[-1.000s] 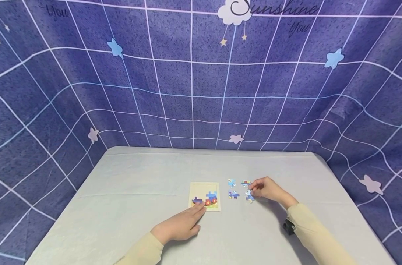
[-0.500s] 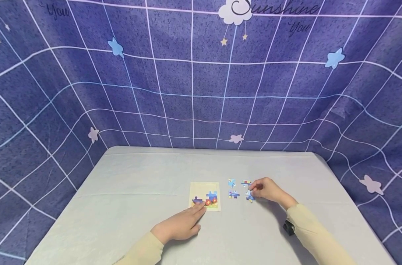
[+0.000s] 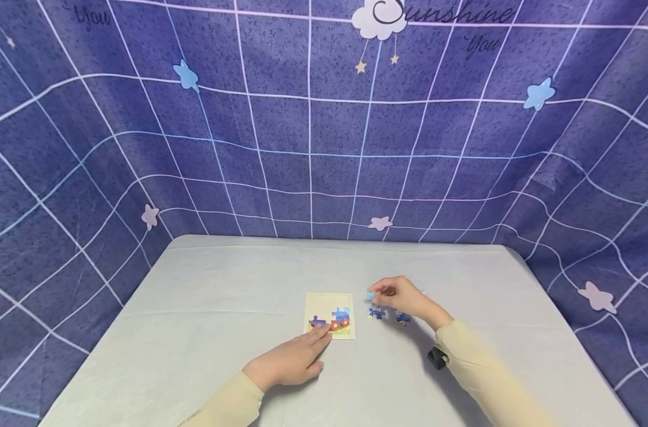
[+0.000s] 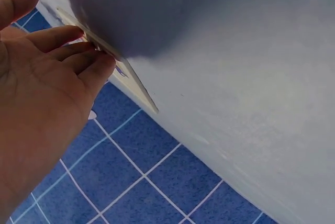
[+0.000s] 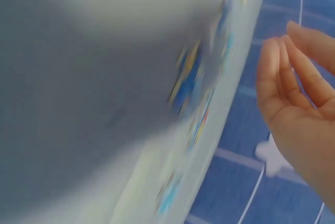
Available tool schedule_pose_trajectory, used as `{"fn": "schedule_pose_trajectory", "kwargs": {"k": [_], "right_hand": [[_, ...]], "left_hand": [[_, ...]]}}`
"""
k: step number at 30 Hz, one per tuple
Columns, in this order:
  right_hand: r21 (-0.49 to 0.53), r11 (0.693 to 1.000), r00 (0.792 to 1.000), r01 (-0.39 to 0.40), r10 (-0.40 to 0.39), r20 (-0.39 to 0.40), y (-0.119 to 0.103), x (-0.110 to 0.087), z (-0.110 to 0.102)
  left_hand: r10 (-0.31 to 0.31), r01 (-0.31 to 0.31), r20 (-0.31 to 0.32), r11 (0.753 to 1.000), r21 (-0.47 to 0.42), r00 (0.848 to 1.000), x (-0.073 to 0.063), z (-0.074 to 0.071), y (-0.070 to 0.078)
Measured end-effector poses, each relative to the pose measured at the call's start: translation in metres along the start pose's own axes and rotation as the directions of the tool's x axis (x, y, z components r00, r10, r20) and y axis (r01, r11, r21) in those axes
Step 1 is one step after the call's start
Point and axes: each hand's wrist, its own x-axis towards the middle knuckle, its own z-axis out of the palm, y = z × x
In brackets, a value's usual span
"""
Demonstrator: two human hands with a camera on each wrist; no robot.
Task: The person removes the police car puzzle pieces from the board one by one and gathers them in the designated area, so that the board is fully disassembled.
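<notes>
A pale puzzle board (image 3: 320, 302) lies flat on the table, with colourful train pieces (image 3: 342, 318) along its lower part. My left hand (image 3: 292, 360) rests its straight fingers on the board's lower edge; the left wrist view shows the board (image 4: 137, 89) under the fingertips. Over the loose jigsaw pieces hovers my right hand (image 3: 401, 296), fingertips close to a light blue jigsaw piece (image 3: 370, 295). In the right wrist view my right hand (image 5: 296, 85) has loosely bent fingers and no piece visible between them. Two blue jigsaw pieces, one left (image 3: 376, 314) and one right (image 3: 402, 319), lie below it.
A light grey cloth covers the table (image 3: 222, 296). Behind it and at the sides hangs a purple-blue curtain (image 3: 281, 178) with grid lines and stars. On the right forearm sits a small black device (image 3: 438, 357). Blurred loose pieces (image 5: 188, 80) show in the right wrist view.
My right hand has moved left from the right-hand loose pieces to above the light blue one at the upper left. The left hand stays on the board.
</notes>
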Motion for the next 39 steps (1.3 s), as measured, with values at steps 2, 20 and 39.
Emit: {"fn": "schedule_pose_trajectory", "kwargs": {"k": [2, 20, 39], "right_hand": [[0.035, 0.999, 0.999, 0.005, -0.007, 0.038, -0.007, 0.007, 0.010], [-0.036, 0.999, 0.969, -0.008, 0.016, 0.245, -0.020, 0.035, 0.053], [0.145, 0.987, 0.980, -0.064, 0.035, 0.194, -0.020, 0.035, 0.053]], "left_hand": [[0.002, -0.002, 0.003, 1.000, -0.001, 1.000, 0.000, -0.001, 0.001], [-0.008, 0.009, 0.026, 1.000, -0.021, 1.000, 0.001, -0.003, 0.003], [-0.012, 0.012, 0.028, 1.000, -0.022, 1.000, 0.000, -0.004, 0.002]]}}
